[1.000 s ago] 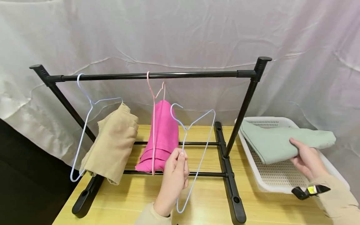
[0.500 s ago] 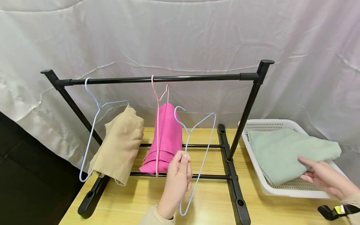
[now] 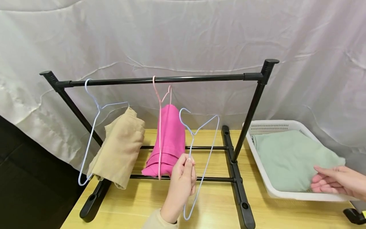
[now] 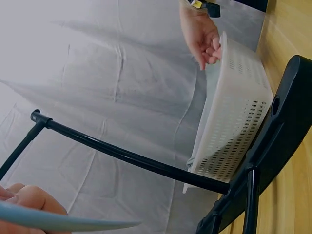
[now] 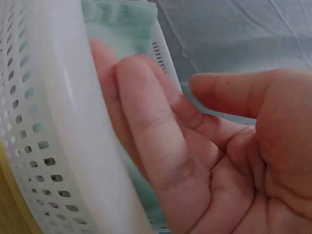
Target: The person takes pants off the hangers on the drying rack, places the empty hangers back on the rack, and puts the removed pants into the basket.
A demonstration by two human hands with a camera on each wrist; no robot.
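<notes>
My left hand (image 3: 182, 178) grips a pale blue wire clothes hanger (image 3: 207, 159) by one side, in front of the black rack's lower bars. The hanger's hook points up, and no cloth is on it. At the right, a folded pale green cloth (image 3: 288, 159) lies in a white plastic basket (image 3: 264, 179). My right hand (image 3: 337, 181) is over the basket's near right corner, fingers loosely bent and holding nothing. In the right wrist view, thumb and fingers are apart beside the basket's rim (image 5: 73, 107).
A black garment rack (image 3: 200, 78) stands on the wooden table (image 3: 137, 210). From its top bar hang a pale blue hanger (image 3: 92, 133) with a folded tan cloth (image 3: 118, 149) and a pink hanger (image 3: 160, 136) with a bright pink cloth (image 3: 172, 133). A pale curtain (image 3: 171, 38) covers the back.
The green cloth has gone down flat into the basket. My right hand has let go of it and drawn back to the right. My left hand still holds the hanger in much the same place.
</notes>
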